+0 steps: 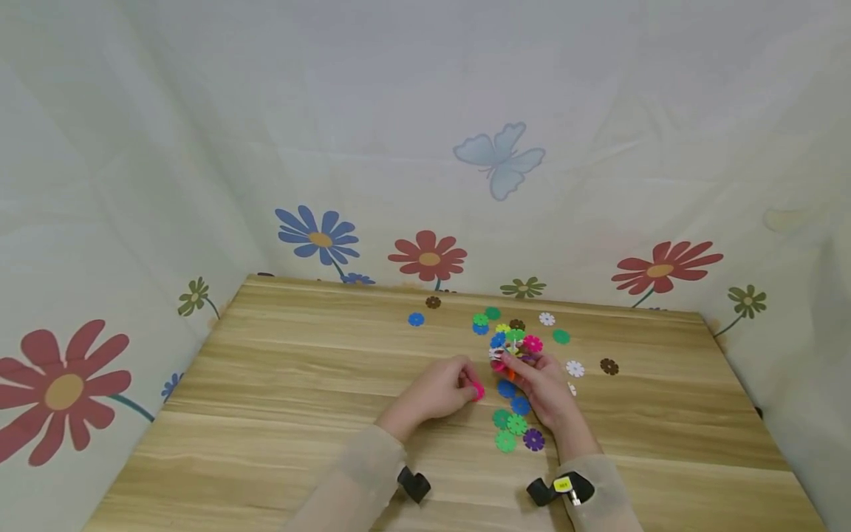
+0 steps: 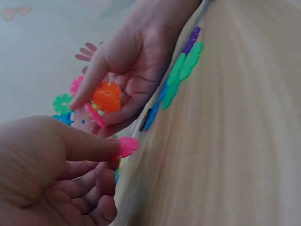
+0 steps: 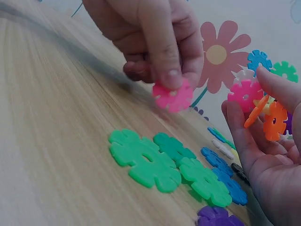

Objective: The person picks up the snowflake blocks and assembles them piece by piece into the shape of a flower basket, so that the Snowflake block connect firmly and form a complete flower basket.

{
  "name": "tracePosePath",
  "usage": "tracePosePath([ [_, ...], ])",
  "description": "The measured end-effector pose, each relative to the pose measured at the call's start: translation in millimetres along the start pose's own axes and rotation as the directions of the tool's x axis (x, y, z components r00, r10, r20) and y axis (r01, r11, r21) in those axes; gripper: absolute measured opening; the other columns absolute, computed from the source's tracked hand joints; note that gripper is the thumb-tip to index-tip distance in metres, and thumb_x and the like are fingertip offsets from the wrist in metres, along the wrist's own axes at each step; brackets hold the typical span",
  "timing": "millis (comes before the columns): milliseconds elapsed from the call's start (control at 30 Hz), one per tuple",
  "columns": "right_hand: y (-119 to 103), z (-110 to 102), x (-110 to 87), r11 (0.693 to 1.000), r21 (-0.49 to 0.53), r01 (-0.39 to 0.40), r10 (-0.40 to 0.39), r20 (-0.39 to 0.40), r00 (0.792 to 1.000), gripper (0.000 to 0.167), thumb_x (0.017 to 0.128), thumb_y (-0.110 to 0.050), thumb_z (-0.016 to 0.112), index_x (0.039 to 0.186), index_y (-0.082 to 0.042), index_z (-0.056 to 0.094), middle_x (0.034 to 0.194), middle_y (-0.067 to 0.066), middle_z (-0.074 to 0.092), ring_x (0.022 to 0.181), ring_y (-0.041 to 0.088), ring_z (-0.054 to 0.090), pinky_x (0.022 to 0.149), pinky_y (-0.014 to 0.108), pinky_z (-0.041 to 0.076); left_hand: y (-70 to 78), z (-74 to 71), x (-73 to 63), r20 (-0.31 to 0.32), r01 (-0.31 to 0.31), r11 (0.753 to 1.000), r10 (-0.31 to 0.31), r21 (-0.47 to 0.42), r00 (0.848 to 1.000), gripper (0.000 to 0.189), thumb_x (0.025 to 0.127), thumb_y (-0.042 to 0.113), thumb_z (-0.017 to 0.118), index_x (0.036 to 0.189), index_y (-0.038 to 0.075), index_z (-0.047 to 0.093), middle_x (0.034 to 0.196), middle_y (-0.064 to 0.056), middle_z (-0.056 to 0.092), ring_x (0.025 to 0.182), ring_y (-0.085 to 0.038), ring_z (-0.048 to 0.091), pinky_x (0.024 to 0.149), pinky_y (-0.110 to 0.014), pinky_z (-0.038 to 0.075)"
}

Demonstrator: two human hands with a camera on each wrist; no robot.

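My left hand (image 1: 439, 388) pinches a pink notched plastic disc (image 3: 173, 97) between thumb and fingers, a little above the table. To its right, my right hand (image 1: 550, 391) holds a cluster of interlocked notched discs (image 3: 245, 96). Pink, orange, blue, green, white, yellow and purple pieces show in that cluster, and part of it is hidden by the fingers. In the left wrist view the pinched disc (image 2: 127, 147) is close to a pink piece (image 2: 95, 115) of the cluster, with the left thumb partly covering it.
On the wooden table (image 1: 299, 355), loose green discs (image 1: 506, 441), blue discs (image 1: 521, 406) and a purple disc (image 1: 534, 440) lie between the forearms. Farther back are several more, among them a brown disc (image 1: 609, 366) and a white disc (image 1: 575, 369). A flowered curtain (image 1: 372, 148) surrounds the table.
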State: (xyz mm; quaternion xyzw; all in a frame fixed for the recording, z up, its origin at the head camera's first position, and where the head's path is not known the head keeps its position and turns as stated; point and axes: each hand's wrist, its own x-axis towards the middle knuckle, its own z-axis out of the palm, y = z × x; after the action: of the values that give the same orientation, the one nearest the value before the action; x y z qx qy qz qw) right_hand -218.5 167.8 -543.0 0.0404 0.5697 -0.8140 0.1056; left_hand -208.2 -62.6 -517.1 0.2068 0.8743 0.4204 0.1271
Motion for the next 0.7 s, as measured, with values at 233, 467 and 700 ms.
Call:
tracePosePath([
  [233,1.8,3.8,0.1,0.999,-0.016,0.028,-0.028,0.029,0.999,0.013,0.105,0.001,0.07,0.116,-0.003,0.064,0.106,0.007,0.08,0.101,0.024,0.081,0.096,0.037,0.064,3.7,-16.1,-0.5,-0.245,0.023,0.994,-0.049,-0.107,0.968,0.005,0.103,0.014,0.076,0.101,0.011,0.073,0.085,0.005,0.068,0.069,-0.011,0.061,0.059,-0.025,0.051],
  [467,6.3,8.9,0.0,0.998,-0.049,0.036,-0.035,0.022,0.999,0.014,0.104,0.001,0.073,0.114,-0.006,0.065,0.102,0.004,0.081,0.096,0.02,0.081,0.09,0.034,0.064,10.4,-17.9,-0.3,-0.31,0.006,0.991,-0.049,-0.136,0.95,0.011,0.106,0.02,0.075,0.102,0.011,0.07,0.08,0.003,0.076,0.064,-0.01,0.061,0.056,-0.025,0.05],
  [700,9.2,13.2,-1.1,0.996,-0.053,0.073,-0.071,0.028,0.997,0.019,0.102,0.003,0.073,0.118,-0.002,0.064,0.102,0.005,0.079,0.094,0.021,0.081,0.091,0.039,0.065,13.0,-14.2,-1.6,-0.292,-0.036,0.99,-0.006,-0.138,0.957,0.01,0.106,0.016,0.074,0.104,0.008,0.069,0.084,-0.008,0.079,0.059,-0.01,0.059,0.054,-0.024,0.048],
])
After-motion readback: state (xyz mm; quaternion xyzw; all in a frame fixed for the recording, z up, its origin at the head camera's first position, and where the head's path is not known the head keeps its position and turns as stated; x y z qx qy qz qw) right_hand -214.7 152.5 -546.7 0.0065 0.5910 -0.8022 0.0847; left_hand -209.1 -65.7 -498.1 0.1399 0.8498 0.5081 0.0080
